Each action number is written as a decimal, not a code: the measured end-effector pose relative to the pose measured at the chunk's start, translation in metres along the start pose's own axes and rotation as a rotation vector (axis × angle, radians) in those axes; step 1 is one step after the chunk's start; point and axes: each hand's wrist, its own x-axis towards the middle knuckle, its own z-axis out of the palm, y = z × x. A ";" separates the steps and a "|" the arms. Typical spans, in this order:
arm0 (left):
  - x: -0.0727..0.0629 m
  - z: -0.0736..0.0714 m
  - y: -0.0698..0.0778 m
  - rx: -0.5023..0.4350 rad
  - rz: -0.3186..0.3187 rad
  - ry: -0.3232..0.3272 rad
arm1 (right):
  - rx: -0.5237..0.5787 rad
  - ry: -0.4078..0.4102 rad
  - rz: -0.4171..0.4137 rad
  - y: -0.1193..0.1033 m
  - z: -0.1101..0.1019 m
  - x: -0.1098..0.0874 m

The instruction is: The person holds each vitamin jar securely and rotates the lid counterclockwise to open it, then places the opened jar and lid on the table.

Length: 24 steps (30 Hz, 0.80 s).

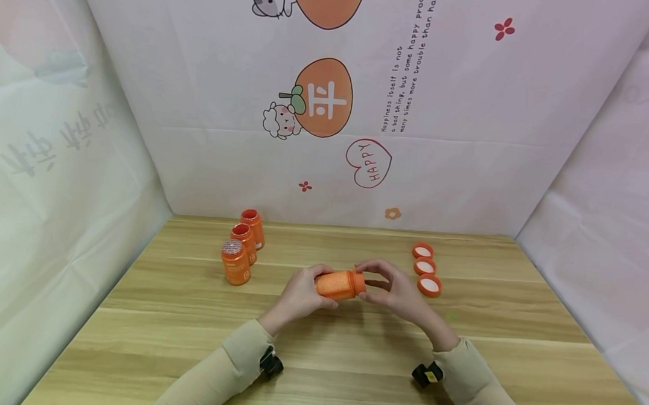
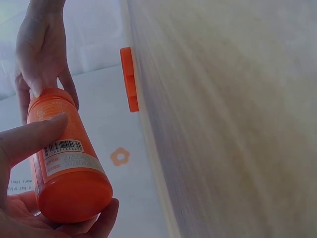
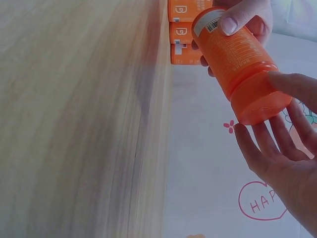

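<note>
An orange plastic bottle (image 1: 334, 284) lies tilted sideways above the table, its cap (image 1: 359, 282) pointing right. My left hand (image 1: 302, 293) grips the bottle's body, thumb along the label side beside a barcode (image 2: 64, 147). At the other end, my right hand (image 1: 395, 293) has its thumb and fingertips around the rim of the cap. Seen from the right wrist, the thumb rests on the cap (image 3: 260, 99) and the fingers touch it from below. The cap sits on the bottle's neck.
At the left stand three orange bottles (image 1: 236, 265) in a row without caps; the nearest has a silvery patterned top, the others red mouths. Three orange caps (image 1: 429, 285) with white insides lie in a row at the right. White printed sheets (image 1: 325, 184) wall the wooden table (image 1: 349, 373).
</note>
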 end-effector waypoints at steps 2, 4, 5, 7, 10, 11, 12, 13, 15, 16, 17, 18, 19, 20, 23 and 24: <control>0.000 0.000 0.000 0.001 -0.001 0.001 | -0.020 0.016 0.026 -0.002 0.001 0.000; 0.000 0.001 0.000 0.003 -0.001 0.001 | -0.052 0.038 0.065 -0.004 0.002 0.001; 0.000 0.001 0.000 0.004 0.000 0.001 | -0.073 0.050 0.091 -0.004 0.002 0.001; 0.000 0.002 0.000 0.006 0.004 0.002 | -0.119 0.070 0.131 -0.004 0.003 0.002; -0.001 0.002 0.000 0.013 0.016 0.005 | -0.168 0.082 0.176 -0.002 0.004 0.003; -0.001 0.002 0.001 0.016 0.022 0.007 | -0.174 0.082 0.194 -0.002 0.004 0.004; -0.001 0.002 0.001 0.020 0.027 0.009 | -0.174 0.080 0.214 -0.001 0.005 0.004; 0.000 0.002 0.001 0.024 0.031 0.011 | -0.175 0.075 0.235 -0.001 0.005 0.005; 0.000 0.002 0.001 0.030 0.037 0.014 | -0.158 0.056 0.289 -0.001 0.006 0.005; 0.000 0.002 0.001 0.033 0.038 0.016 | -0.144 0.046 0.317 -0.001 0.006 0.006; 0.000 0.002 0.001 0.035 0.039 0.018 | -0.138 0.032 0.346 -0.001 0.005 0.006; 0.000 0.003 0.001 0.038 0.039 0.020 | -0.131 0.018 0.370 -0.001 0.005 0.006; 0.000 0.003 0.001 0.039 0.039 0.022 | -0.126 0.005 0.391 -0.001 0.005 0.006; 0.000 0.003 0.001 0.042 0.039 0.023 | -0.118 -0.006 0.410 -0.001 0.005 0.006; 0.000 0.003 0.001 0.049 0.041 0.027 | -0.113 -0.032 0.447 -0.001 0.004 0.006; 0.000 0.003 0.001 0.050 0.042 0.027 | -0.110 -0.036 0.453 -0.001 0.004 0.006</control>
